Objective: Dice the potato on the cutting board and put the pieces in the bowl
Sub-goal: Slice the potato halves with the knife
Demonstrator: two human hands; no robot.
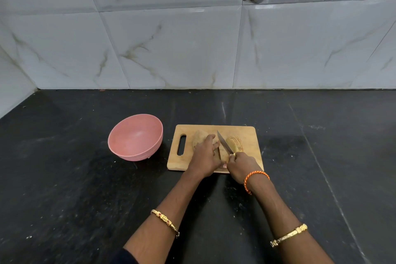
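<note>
The potato lies on the cutting board at frame centre, partly sliced. The left hand presses it with fingers spread; the right hand grips the knife. Slicing is under way; dicing crosswise likely comes next. The pink bowl, left on the desk, holds nothing.

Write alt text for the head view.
On a wooden cutting board, the right hand slices a potato with a knife while the left hand steadies it. An empty pink bowl sits left.
</note>
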